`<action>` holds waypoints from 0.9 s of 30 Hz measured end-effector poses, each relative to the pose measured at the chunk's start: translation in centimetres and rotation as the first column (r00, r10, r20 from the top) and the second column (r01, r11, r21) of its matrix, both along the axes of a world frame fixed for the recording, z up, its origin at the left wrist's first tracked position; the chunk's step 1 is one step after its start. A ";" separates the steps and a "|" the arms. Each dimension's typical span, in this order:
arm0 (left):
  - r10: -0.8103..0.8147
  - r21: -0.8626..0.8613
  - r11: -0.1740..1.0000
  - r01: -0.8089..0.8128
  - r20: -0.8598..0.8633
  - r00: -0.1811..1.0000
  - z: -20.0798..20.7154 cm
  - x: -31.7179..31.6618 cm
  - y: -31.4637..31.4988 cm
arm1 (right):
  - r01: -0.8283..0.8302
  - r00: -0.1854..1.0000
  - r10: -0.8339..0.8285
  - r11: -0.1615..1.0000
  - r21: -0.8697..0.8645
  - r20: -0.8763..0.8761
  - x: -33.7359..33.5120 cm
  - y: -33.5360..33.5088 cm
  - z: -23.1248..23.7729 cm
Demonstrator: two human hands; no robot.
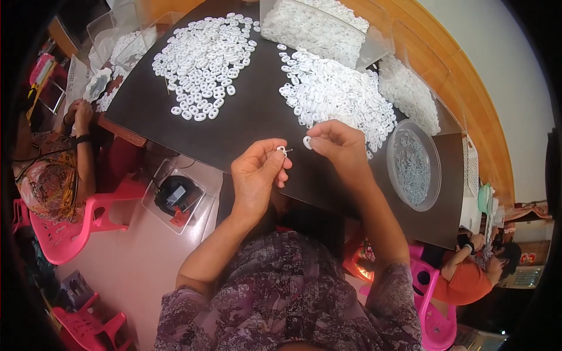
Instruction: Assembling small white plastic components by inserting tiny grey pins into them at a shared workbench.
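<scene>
My left hand [253, 178], over the near edge of the dark table [257, 111], pinches a small white plastic piece [281, 150] between thumb and fingertips. A thin metal screw [288, 151] sticks out of it toward the right. A little to the right, my right hand [342, 145] holds a white oval plastic piece [307, 142] by its edge, apart from the left one. Beyond my right hand spreads a heap of loose white pieces [339, 90]. Farther left lies a pile of white two-holed oval pieces [205, 58]. Many small screws [413, 167] fill a clear round bowl [435, 175] to the right.
Clear bags of white pieces [316, 29] [407, 90] lie along the table's far side. At left, another person [58, 164] works with their hands by a smaller heap. A person in orange [471, 281] sits at right. Pink chairs [76, 234] stand around.
</scene>
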State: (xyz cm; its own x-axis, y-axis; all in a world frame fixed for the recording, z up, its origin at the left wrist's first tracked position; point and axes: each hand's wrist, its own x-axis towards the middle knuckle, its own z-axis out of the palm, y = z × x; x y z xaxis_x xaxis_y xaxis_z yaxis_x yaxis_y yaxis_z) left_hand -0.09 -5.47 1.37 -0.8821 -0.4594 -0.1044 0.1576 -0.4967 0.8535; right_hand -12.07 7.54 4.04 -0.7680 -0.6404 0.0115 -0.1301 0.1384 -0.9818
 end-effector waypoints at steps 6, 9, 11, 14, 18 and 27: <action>-0.005 -0.026 1.000 0.005 -0.012 1.000 0.3 0.0 0.6 | 0.058 0.978 -0.031 0.990 -0.126 0.207 1.3 -0.3 0.5; 0.006 -0.054 0.999 -0.006 0.000 1.000 0.5 0.1 0.8 | 0.087 0.973 -0.057 0.988 -0.128 0.224 1.6 -0.5 0.6; 0.017 -0.070 0.997 -0.016 0.008 1.000 0.6 0.2 0.8 | 0.100 0.971 -0.068 0.986 -0.132 0.229 1.8 -0.6 0.4; 0.040 -0.129 0.991 -0.037 0.026 0.999 0.8 0.2 0.9 | 0.104 0.976 -0.074 0.985 -0.139 0.206 2.1 -0.6 0.0; 0.046 -0.137 0.990 -0.038 0.055 0.997 0.8 0.3 1.0 | 0.107 0.977 -0.076 0.983 -0.151 0.198 2.4 -0.8 -0.3; 0.080 -0.176 0.982 -0.063 0.088 0.993 1.0 0.6 1.1 | 0.102 0.993 -0.095 0.990 -0.097 0.075 3.2 -1.3 -0.1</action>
